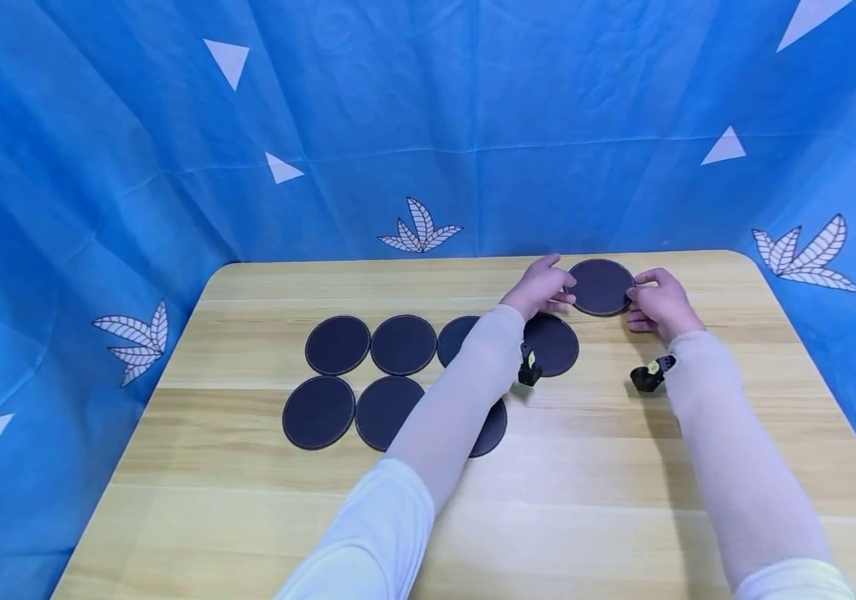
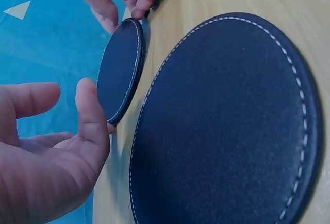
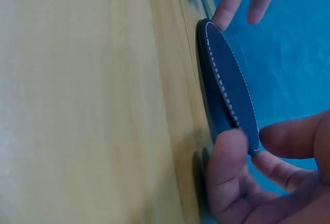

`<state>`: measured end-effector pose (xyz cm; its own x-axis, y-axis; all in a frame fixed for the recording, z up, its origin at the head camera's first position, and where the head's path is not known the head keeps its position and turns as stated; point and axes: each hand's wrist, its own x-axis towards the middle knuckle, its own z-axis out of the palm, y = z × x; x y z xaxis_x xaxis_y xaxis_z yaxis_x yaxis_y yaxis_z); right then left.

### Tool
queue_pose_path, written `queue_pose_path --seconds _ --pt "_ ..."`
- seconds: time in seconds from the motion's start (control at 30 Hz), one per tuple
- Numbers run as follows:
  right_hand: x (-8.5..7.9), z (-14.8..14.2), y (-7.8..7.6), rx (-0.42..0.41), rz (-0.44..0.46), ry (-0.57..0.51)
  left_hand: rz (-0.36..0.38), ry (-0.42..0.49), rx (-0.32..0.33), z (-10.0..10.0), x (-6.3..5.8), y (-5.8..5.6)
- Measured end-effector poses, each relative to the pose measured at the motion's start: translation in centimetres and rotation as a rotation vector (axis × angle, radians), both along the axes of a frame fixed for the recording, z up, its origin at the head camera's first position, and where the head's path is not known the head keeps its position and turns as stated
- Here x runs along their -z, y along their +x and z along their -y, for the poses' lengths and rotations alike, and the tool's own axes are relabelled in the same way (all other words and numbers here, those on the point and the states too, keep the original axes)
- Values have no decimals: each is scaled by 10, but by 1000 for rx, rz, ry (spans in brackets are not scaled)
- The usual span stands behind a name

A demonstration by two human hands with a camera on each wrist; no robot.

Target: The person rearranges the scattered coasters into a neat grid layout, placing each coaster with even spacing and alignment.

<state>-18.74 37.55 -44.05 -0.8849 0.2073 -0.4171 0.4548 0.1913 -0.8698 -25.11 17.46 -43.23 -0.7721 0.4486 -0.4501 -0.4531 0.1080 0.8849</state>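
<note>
A round black coaster [image 1: 598, 287] with pale edge stitching is between my two hands at the back of the table. In the right wrist view it stands tilted, and my right hand [image 1: 660, 308] pinches its near edge between thumb and fingers. My left hand [image 1: 536, 287] is at the coaster's left edge, fingers spread. In the left wrist view its fingertips meet the edge of that coaster [image 2: 119, 67], with one digit held apart. Another coaster [image 2: 221, 126] lies flat below the left hand, the same one as the rightmost of the back row [image 1: 551, 345].
More black coasters lie in two rows on the wooden table [image 1: 195, 492], among them a back-left one [image 1: 337, 345] and a front-left one [image 1: 318, 412]. My left forearm [image 1: 458, 408] partly covers some. A blue curtain [image 1: 367, 108] hangs behind the table's back edge.
</note>
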Motion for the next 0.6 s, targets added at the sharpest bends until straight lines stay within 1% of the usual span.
queue_pose_path --seconds 0.07,0.17,0.3,0.37,0.47,0.53,0.6 --pt "0 0 1 -5 -15 -30 10 17 3 1 -2 -1" --pt "-2 1 3 -6 -34 -86 6 38 7 3 -4 -1" --pt "-8 2 7 3 -67 -174 -27 49 -15 2 -5 -2" --pt "-12 2 8 -8 -74 -242 -45 41 -38 2 -5 -1" --pt "-17 2 10 -45 -63 -355 -71 23 -65 2 -5 0" --pt "-21 3 12 -70 -53 -434 -83 35 -81 4 -5 0" --pt "-24 3 13 -99 -46 -490 -94 64 -104 6 -5 1"
